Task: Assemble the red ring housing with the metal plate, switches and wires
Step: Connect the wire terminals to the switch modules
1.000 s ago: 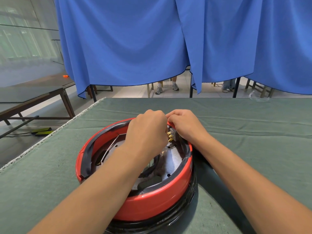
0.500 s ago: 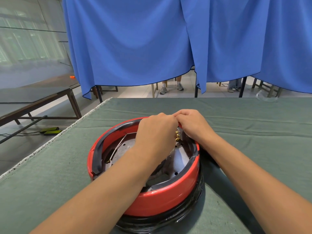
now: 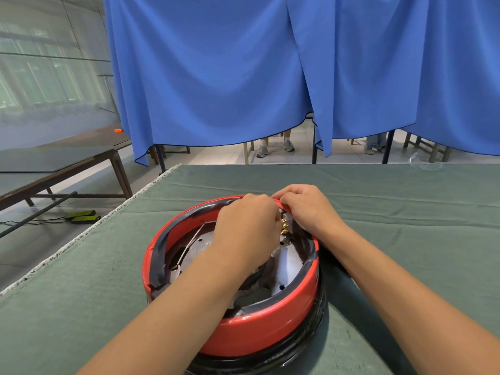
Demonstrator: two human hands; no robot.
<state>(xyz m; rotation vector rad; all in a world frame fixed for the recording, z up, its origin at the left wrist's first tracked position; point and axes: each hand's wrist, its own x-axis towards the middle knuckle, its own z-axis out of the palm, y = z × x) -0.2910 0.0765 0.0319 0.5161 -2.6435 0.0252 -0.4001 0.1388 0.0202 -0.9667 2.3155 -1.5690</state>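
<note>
A round red ring housing (image 3: 259,331) is sitting near the green table's (image 3: 405,212) front edge; both hands, left hand (image 3: 244,231) and right hand (image 3: 308,208), are curling over its far rim, pinching a brass-terminal switch (image 3: 284,226).

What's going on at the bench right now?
A person works with both hands at the far rim of the red ring housing on the green cloth. The left hand and right hand, fingers curled, meet beside a switch with brass terminals. The metal plate sits inside the housing.
</note>
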